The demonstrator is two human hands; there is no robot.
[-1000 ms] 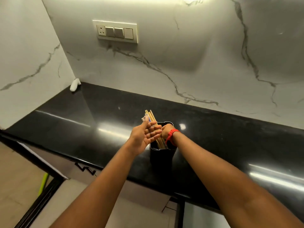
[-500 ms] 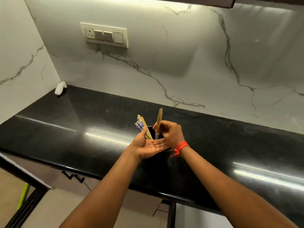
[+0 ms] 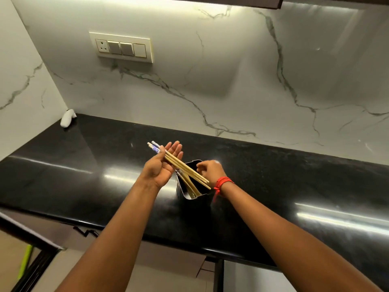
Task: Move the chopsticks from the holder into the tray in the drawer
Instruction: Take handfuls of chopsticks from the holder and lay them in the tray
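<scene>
A black holder (image 3: 181,186) stands on the black counter (image 3: 273,175), with several wooden chopsticks (image 3: 190,185) leaning inside it. My left hand (image 3: 162,165) is palm-up just left of the holder, its fingers straight. A bundle of chopsticks (image 3: 185,168) with blue-patterned tops lies across the palm, pinned by the thumb, and its thin ends reach over the holder. My right hand (image 3: 210,170), with a red thread on the wrist, hovers at the holder's far rim. Its fingers are loosely curled and nothing shows between them. No drawer tray is in view.
A white marble wall with a switch plate (image 3: 122,47) backs the counter. A small white object (image 3: 67,118) lies in the far left corner. Below the counter's front edge are cabinet fronts, a dark frame (image 3: 31,239) at lower left and a green stick (image 3: 24,262).
My right hand has laid its single chopstick in the left hand's bundle and gone back to the holder's rim. The left hand has flattened, and the bundle now lies slanted across its palm.
</scene>
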